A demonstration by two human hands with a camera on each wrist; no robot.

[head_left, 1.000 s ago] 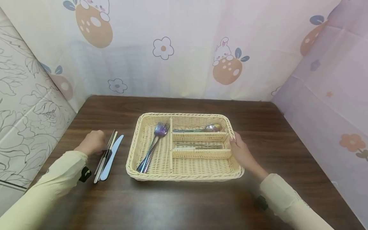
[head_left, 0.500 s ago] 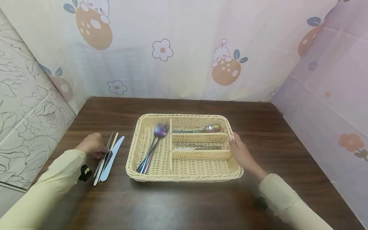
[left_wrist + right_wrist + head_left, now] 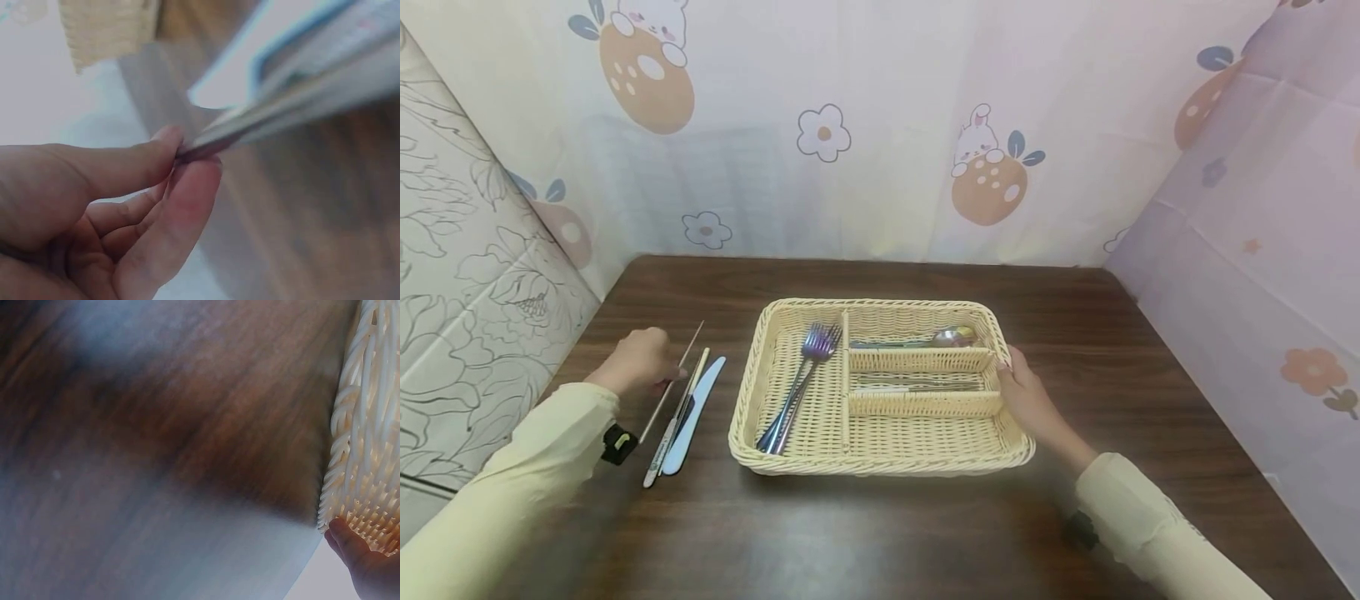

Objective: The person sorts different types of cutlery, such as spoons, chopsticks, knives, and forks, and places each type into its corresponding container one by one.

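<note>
My left hand (image 3: 642,360) pinches a thin tapered chopstick (image 3: 657,411) between thumb and forefinger, on the left of the table. In the left wrist view the thumb and forefinger (image 3: 194,194) meet on the chopstick (image 3: 209,140), which is blurred. Just right of that hand lie another chopstick-like stick (image 3: 660,457) and a pale table knife (image 3: 688,429), close together. My right hand (image 3: 1033,404) holds the right rim of a cream woven basket (image 3: 880,467); the right wrist view shows the thumb (image 3: 347,540) on its edge.
Two purple-blue forks (image 3: 797,392) lie in the basket's left compartment. Spoons (image 3: 953,336) rest in its back right compartment and thin silver utensils (image 3: 925,384) in the middle one. A patterned curtain (image 3: 880,150) hangs behind the dark wooden table (image 3: 820,533).
My left hand has separated one chopstick from the cluster and shifted it slightly left and up. The right hand and the basket have stayed in place.
</note>
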